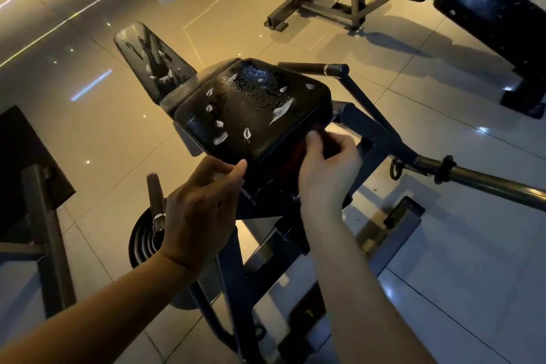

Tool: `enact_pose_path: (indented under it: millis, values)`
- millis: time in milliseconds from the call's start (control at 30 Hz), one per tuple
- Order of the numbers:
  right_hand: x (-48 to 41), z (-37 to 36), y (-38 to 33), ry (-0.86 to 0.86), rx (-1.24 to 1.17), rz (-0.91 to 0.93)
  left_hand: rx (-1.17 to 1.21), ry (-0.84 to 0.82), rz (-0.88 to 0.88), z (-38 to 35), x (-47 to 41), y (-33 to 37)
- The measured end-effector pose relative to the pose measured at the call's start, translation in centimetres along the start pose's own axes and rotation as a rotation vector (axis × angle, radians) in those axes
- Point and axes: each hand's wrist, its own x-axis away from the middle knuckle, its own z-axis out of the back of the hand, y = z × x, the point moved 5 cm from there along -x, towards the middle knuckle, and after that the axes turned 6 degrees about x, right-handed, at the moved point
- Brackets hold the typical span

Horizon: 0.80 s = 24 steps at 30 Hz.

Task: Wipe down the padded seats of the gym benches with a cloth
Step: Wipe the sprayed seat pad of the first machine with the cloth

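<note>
A black padded seat point(254, 112) with worn white tears sits on a dark metal frame in the middle of the head view. Behind it a smaller black pad point(150, 59) tilts up. My right hand point(325, 168) grips a dark red cloth point(298, 154) against the seat's near right side edge. My left hand point(204, 204) reaches to the seat's near left corner, its thumb and fingertips touching the edge. Most of the cloth is hidden behind my right hand.
A steel bar point(484, 183) juts out to the right of the frame. A weight plate point(144, 239) sits low on the left. Another black bench point(484, 9) stands at the top right, a dark pad point(26, 162) at the left. Glossy tiles cover the floor.
</note>
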Motion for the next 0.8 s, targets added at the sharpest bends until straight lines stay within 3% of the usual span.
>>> enact_pose_path:
  millis: [100,233,400,567,633,733,800]
  values:
    - [-2.1,0.3,0.1,0.07,-0.023,-0.071,-0.004,0.0,0.007,0.1,-0.1,0.0]
    - [0.3,-0.1,-1.0,-0.071,0.037,0.12,-0.014,0.01,0.035,0.0,-0.1,0.3]
    - [-4.5,1.0,-0.3,0.088,0.033,-0.004,-0.042,-0.02,0.032,0.1,-0.2,0.3]
    - [-4.6,1.3,-1.4,0.112,0.008,0.021,-0.014,-0.005,0.042,0.1,0.0,0.3]
    - [-2.6,0.9,-2.5,0.045,0.037,0.065,-0.03,0.002,0.028,0.0,0.0,0.4]
    - [2.2,0.2,-3.1,-0.191,0.061,0.158,-0.006,-0.01,0.019,0.0,0.1,0.2]
    - [3.2,0.6,-2.6,-0.279,0.046,0.126,0.0,-0.019,0.019,0.0,0.2,-0.2]
